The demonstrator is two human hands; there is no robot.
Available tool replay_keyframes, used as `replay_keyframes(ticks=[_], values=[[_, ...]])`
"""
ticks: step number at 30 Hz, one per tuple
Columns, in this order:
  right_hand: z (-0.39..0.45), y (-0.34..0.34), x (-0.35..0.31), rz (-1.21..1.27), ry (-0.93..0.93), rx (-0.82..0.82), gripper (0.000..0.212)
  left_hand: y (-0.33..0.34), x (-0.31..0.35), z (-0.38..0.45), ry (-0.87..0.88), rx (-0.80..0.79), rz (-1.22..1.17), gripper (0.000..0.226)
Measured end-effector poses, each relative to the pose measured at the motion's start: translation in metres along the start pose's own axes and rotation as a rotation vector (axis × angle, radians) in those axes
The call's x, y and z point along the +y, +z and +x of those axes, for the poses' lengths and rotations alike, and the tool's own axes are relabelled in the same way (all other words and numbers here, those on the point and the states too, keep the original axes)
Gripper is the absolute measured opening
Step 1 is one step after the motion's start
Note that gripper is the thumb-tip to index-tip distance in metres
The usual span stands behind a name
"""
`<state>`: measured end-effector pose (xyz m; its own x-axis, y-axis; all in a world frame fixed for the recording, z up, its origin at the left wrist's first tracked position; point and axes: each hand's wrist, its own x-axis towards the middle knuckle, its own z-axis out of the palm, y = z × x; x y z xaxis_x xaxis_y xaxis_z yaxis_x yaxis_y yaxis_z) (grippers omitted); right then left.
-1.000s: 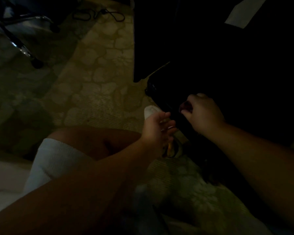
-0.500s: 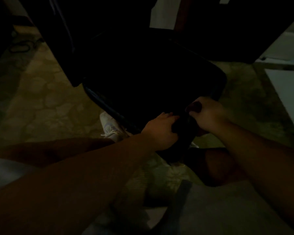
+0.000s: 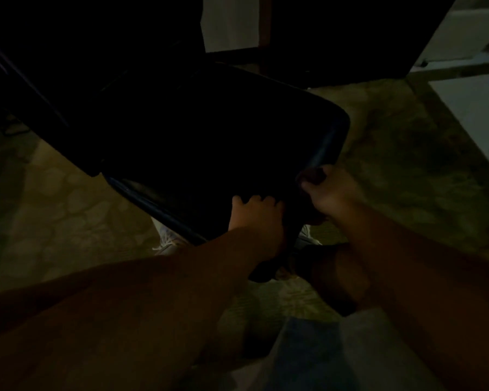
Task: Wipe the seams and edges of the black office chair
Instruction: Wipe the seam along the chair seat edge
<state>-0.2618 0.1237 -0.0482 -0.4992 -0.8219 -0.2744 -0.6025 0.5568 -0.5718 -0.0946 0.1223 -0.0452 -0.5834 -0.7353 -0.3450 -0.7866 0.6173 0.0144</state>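
The scene is very dim. The black office chair [image 3: 209, 142] fills the middle of the view, its seat tilted with a glossy rim. My left hand [image 3: 256, 218] grips the near edge of the seat, fingers curled over the rim. My right hand [image 3: 332, 190] is closed on a small dark cloth [image 3: 311, 175], pressed against the seat's edge close to its right front corner. The two hands are about a hand's width apart. The seams of the seat are lost in the dark.
Patterned beige carpet [image 3: 68, 210] covers the floor. White shoes [image 3: 167, 238] show under the seat's near edge. My bare knee [image 3: 336, 272] is below the right hand. Pale furniture [image 3: 463, 38] stands at the back right, with dark furniture behind the chair.
My left hand moved from the air near the shoe onto the seat's near edge and gripped it. My right hand with the cloth slid right along the edge. The view swung onto the seat.
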Motion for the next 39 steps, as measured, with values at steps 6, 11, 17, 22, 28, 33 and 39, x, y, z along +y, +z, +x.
replay_keyframes(ticks=[6,11,17,22,28,33,39], values=[[0.021,-0.005,0.019,0.117,0.065,0.095,0.043,-0.022,0.015,0.012,-0.055,-0.155,0.21,0.062],[0.035,-0.012,0.029,0.018,0.09,0.014,0.042,-0.021,0.02,0.025,-0.043,-0.081,0.213,0.047],[0.041,-0.001,0.037,-0.062,0.017,-0.187,0.031,-0.03,0.026,0.07,-0.003,0.055,0.043,0.052],[0.069,-0.03,0.063,0.28,0.19,-0.155,0.01,-0.039,0.042,0.113,0.065,0.015,0.043,0.067],[0.094,-0.05,0.095,0.633,0.364,-0.044,0.036,-0.017,0.038,0.124,0.087,-0.073,0.131,0.074],[0.093,-0.053,0.107,0.603,0.383,0.025,0.038,-0.019,0.043,0.125,0.077,0.04,0.144,0.065],[0.091,-0.051,0.121,0.611,0.442,0.023,0.045,-0.024,0.051,0.124,0.072,0.139,0.208,0.05]])
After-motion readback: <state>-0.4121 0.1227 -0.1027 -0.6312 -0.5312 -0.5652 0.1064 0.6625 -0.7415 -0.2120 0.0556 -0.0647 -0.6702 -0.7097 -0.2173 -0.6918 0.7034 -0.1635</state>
